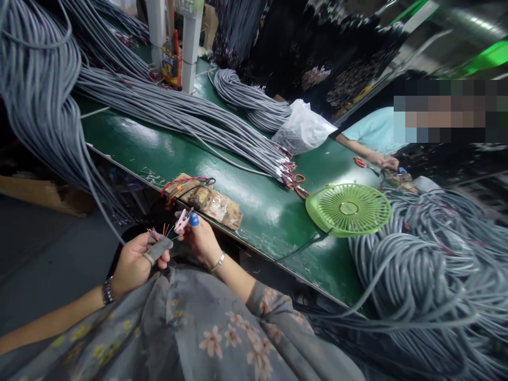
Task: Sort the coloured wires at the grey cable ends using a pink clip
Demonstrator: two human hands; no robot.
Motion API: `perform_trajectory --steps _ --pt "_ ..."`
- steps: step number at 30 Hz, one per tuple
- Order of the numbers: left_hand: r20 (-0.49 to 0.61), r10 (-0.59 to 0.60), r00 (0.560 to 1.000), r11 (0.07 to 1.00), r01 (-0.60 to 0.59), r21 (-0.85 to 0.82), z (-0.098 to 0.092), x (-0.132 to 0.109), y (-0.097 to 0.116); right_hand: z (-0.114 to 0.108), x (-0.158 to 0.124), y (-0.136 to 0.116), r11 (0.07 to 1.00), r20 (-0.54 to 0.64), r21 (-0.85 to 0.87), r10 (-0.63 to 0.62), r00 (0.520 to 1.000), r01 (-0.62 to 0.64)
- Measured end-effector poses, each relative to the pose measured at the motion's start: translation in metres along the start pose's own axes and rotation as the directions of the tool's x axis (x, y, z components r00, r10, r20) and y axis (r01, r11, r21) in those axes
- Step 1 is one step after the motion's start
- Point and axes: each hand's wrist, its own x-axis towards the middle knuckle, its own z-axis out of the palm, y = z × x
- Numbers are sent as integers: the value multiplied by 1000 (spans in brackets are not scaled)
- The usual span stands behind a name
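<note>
My left hand [133, 264] is closed around the end of a grey cable [107, 217], near my lap. Thin coloured wires [162, 231] fan out from that end. A grey wrap [157, 252] covers the thumb. Close on its right, my right hand [203, 244] pinches a pale pink clip that looks like a clothes peg [182, 221]. A blue finger cover [194, 219] sits on one of its digits. One green wire stretches from the left hand toward the clip; whether the clip grips it I cannot tell. Just beyond, a taped block [216, 203] lies at the table edge.
Long grey cable bundles [190, 116] lie across the green table [254, 211]. A green fan [347, 209] stands beside orange-handled scissors [300, 185]. Coiled cables [420, 270] fill the right. A plastic bag [305, 127] lies farther back; a co-worker's hands [383, 160] are at the far side.
</note>
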Motion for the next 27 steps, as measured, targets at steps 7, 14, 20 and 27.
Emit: perform_trajectory --steps 7,14,20,27 --pt "16 21 1000 1000 -22 20 -1 2 -4 9 3 -2 971 11 215 103 995 -103" --pt "15 28 1000 998 -29 47 0 1 -2 13 2 -3 952 -16 275 145 989 -135" --pt "-5 9 1000 1000 -9 -18 1 0 -1 9 1 -2 938 37 284 198 979 -201" --pt "-45 125 991 992 -125 4 -9 -4 -2 2 2 -10 934 159 242 231 960 -265"
